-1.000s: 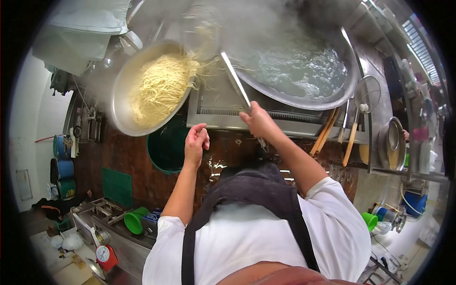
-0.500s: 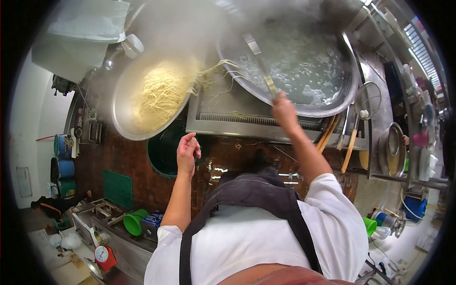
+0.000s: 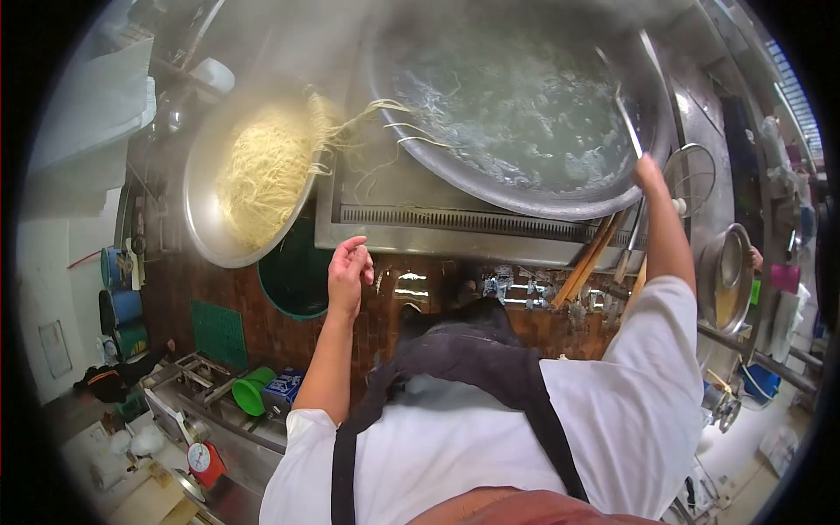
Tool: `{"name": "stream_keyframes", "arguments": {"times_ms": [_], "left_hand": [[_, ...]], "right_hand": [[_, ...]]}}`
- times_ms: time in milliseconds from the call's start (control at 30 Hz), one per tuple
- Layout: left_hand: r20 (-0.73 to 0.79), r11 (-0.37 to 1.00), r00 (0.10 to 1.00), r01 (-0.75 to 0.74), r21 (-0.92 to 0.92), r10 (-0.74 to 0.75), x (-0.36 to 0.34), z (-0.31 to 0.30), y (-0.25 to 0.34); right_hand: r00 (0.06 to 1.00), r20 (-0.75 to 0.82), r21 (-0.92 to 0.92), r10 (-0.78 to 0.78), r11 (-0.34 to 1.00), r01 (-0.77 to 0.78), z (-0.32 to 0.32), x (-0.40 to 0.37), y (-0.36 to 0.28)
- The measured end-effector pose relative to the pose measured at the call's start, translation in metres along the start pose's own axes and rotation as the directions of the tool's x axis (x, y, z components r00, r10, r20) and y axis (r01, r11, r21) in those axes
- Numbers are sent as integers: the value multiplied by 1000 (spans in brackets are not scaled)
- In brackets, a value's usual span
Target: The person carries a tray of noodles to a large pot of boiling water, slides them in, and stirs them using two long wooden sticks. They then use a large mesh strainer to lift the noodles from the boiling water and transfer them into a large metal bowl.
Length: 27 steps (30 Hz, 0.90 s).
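Note:
My right hand (image 3: 649, 175) is closed around a long metal-handled utensil (image 3: 630, 122) at the right side of a big round pot (image 3: 534, 203). Steam and bubbling, cloudy water (image 3: 525, 122) hide the utensil's far end, so its kind cannot be told. Apart from everything, my left hand (image 3: 350, 273) hangs in front of the stove edge, fingers loosely curled with nothing visible in them. Left of the pot, a metal bowl (image 3: 199, 201) holds a heap of pale yellow noodles (image 3: 262, 171). Several strands trail over its rim toward the pot.
A steel stove top (image 3: 394, 184) with a slotted strip supports the pot. Wooden sticks (image 3: 591, 262) and a round wire strainer (image 3: 691, 179) are at its right. A dark green tub (image 3: 297, 271) stands below the bowl. Another person (image 3: 114, 381) is far left.
My right hand has swept to the right along the pot's near rim with the utensil. The view has shifted slightly. My left hand stays curled in nearly the same place.

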<state>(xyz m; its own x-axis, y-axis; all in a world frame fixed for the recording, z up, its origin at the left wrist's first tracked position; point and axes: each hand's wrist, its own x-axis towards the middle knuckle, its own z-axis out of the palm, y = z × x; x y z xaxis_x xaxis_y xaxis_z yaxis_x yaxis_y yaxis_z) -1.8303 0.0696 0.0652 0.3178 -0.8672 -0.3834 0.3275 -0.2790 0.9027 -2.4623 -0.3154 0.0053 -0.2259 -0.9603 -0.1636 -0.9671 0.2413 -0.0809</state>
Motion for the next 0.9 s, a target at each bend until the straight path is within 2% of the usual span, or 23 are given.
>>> {"name": "stream_keyframes", "arguments": {"times_ms": [67,133,200,267,333,400,433,467,533,633,767,833,867,900], "left_hand": [[11,1000,1000,0,-29,1,1,4,3],[17,999,1000,2,-44,-1,-5,3,5],[18,999,1000,6,-45,-5,-15,-4,6],[38,999,999,-12,-40,13,-18,-9,9],[59,999,998,-30,-39,33,-20,-13,10],[75,998,996,-43,-38,46,-27,-21,11],[84,998,995,-48,-45,51,-32,-26,8],[93,997,994,-52,-51,57,-37,-33,4],[104,997,993,-52,-55,58,-49,-47,-2],[91,997,994,-61,-54,65,-69,-73,-4],[33,993,995,-97,-73,99,-97,-104,2],[13,990,993,-115,-88,116,-113,-117,2],[-1,989,993,-116,-91,117,-120,-123,0],[-14,989,993,-118,-94,117,-126,-129,-3]], "right_hand": [[963,184,-3,-195,980,199,20,-44,5],[934,260,109,-245,968,224,16,-114,-22],[919,326,287,-223,949,129,0,-195,-68],[874,468,461,-133,880,-112,-3,-255,-102],[818,546,589,-181,778,-220,33,-285,-111],[792,546,618,-271,769,-162,42,-318,-132],[782,548,699,-297,676,-233,35,-341,-147],[745,583,725,-324,621,-298,47,-348,-150],[726,596,788,-344,424,-447,31,-388,-181],[733,557,820,-390,394,-414,4,-429,-232],[790,398,814,-466,577,-70,1,-473,-290],[815,315,739,-487,664,111,-29,-516,-329],[788,2,668,-615,588,457,-5,-522,-338],[774,69,639,-630,623,451,-1,-531,-357]]}}
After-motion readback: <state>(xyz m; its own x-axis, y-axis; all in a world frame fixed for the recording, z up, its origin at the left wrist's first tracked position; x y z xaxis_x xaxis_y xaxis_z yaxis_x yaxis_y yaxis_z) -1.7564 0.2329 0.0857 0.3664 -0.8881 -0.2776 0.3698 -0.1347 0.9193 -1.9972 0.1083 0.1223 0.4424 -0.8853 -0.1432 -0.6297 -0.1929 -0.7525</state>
